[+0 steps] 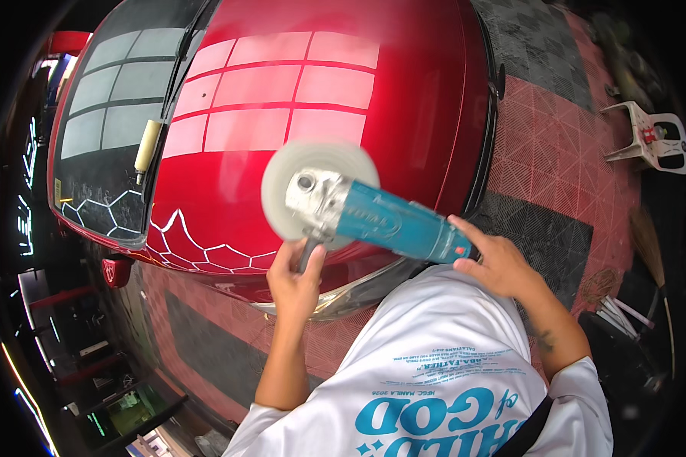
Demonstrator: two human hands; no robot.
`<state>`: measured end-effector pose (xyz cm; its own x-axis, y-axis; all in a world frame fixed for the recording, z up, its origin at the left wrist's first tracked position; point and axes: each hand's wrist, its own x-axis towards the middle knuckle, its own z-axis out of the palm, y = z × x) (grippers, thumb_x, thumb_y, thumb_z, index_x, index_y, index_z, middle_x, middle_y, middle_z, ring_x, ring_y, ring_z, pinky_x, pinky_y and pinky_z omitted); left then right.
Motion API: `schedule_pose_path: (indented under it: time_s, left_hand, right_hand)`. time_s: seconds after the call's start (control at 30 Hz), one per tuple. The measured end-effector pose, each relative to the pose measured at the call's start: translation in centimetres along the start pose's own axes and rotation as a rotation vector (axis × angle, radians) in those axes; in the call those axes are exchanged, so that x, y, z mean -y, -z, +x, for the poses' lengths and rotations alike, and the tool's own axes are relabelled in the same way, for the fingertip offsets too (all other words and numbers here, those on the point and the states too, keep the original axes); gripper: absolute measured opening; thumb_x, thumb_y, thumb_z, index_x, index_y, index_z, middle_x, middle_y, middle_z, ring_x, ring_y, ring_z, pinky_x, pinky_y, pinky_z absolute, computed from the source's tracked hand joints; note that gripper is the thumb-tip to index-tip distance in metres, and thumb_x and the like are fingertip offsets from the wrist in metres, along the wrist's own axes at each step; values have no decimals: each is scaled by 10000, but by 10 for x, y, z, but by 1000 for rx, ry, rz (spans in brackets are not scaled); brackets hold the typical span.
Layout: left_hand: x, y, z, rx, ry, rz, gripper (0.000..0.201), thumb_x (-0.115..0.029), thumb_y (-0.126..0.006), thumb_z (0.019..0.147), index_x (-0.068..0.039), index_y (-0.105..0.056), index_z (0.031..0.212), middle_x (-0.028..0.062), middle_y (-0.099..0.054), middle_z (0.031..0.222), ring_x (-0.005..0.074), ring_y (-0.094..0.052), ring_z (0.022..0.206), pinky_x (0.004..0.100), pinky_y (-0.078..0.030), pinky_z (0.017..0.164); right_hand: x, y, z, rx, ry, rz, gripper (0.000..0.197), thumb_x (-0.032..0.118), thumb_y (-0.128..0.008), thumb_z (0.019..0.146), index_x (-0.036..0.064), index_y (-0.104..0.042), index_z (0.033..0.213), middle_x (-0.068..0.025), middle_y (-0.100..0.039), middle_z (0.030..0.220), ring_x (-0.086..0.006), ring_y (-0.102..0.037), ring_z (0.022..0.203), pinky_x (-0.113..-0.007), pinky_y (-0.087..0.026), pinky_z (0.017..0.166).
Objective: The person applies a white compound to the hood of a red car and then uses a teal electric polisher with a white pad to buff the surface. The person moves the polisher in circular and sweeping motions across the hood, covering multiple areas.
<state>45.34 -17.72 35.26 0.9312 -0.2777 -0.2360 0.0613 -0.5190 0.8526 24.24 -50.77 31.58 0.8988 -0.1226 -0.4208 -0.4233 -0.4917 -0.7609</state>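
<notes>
A teal polisher [392,221] with a silver metal head lies over the red car hood [419,114], near its front corner. Its round white pad [351,158] looks smeared, as if spinning, and appears to be against the paint. My left hand [293,278] is closed around the dark side handle below the metal head. At the rear end of the body, my right hand [495,263] grips the tool, thumb and fingers on either side. Ceiling light panels reflect in the glossy hood.
On the windshield edge rests a pale yellow bottle [147,146] beside the wiper. A white plastic chair [655,141] stands to the right on red and grey floor tiles [549,145]. A broom [648,247] is at the far right. The side mirror [116,271] juts out at left.
</notes>
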Motion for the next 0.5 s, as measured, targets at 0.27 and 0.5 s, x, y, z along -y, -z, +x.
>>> schedule_pose_path:
  time_s: [0.27,0.5]
  left_hand:
    - [-64,-47,118,160,-172,178,312,-241,-871,1054,11,-761,1199,70,-797,883,84,-666,696,273,-506,549]
    - [-56,-32,115,128,-123,103,305,-236,-880,1029,15,-775,1166,72,-764,779,94,-630,596,310,-474,558]
  right_hand:
    - [-24,43,32,-248,45,117,788,517,-691,1124,135,-438,1765,-312,-793,1326,-524,-770,1230,-532,-583,1094]
    - [-5,37,34,-188,-9,86,785,523,-703,1122,120,-455,1748,-297,-810,1258,-451,-820,1019,-516,-609,1027]
